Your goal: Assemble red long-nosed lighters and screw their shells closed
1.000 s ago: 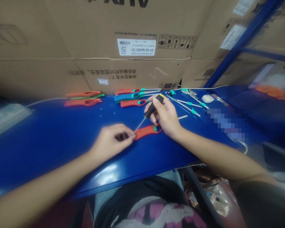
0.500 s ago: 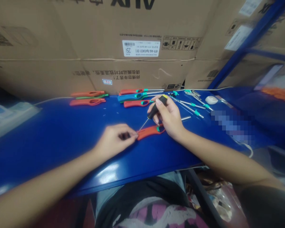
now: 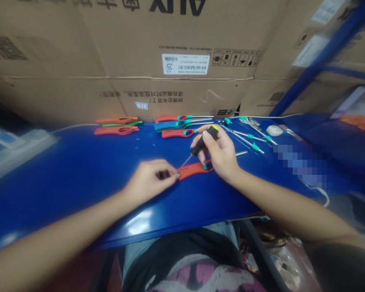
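Observation:
My right hand point(image 3: 217, 152) is closed around the black-and-yellow handle of a screwdriver point(image 3: 201, 144). Its thin shaft slants down to the left, and the tip meets the near end of an orange long-nosed lighter point(image 3: 193, 170), close to my left fingertips. The lighter lies on the blue table point(image 3: 88, 174), with a teal trigger and a metal tube reaching out past my right hand. With thumb and fingers pinched, my left hand point(image 3: 153, 176) grips the lighter's left end. Whether a small part is also between those fingers is hidden.
Behind lie finished-looking red and blue lighters point(image 3: 170, 125) with metal tubes, and orange and green lighter bodies point(image 3: 117, 130) further left. Several loose metal tubes with teal pieces point(image 3: 249, 136) and a white rounded object point(image 3: 274, 130) are at right. Cardboard boxes point(image 3: 134, 48) wall the back.
The view has shifted slightly, so everything sits a little further right. Both hands keep their hold, and the screwdriver stays at the lighter's left end.

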`<state>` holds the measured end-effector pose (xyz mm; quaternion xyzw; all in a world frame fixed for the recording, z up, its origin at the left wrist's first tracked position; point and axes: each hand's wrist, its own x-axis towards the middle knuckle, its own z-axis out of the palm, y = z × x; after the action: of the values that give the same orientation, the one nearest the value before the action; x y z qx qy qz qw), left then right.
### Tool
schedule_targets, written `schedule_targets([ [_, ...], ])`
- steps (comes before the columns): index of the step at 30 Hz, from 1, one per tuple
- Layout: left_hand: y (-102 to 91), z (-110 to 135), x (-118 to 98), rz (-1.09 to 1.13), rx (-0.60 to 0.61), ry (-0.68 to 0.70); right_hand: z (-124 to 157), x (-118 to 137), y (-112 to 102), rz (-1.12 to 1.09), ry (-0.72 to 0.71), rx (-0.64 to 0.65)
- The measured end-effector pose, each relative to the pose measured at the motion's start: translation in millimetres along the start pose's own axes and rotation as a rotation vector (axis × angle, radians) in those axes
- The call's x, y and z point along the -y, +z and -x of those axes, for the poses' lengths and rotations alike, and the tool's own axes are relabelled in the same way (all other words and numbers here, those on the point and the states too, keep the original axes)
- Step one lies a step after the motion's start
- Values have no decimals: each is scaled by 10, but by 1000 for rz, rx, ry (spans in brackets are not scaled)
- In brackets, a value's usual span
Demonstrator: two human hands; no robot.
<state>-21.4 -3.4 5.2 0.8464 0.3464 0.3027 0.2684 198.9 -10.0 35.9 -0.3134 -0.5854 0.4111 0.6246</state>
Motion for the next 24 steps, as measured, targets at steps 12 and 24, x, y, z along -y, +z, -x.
schedule_targets([
  [12, 14, -7, 9, 8, -36, -2, -5, -2, -19, 6, -15, -20],
  [24, 28, -11, 20, 59, -59, -90, 2, 5, -34, -12, -41, -40],
])
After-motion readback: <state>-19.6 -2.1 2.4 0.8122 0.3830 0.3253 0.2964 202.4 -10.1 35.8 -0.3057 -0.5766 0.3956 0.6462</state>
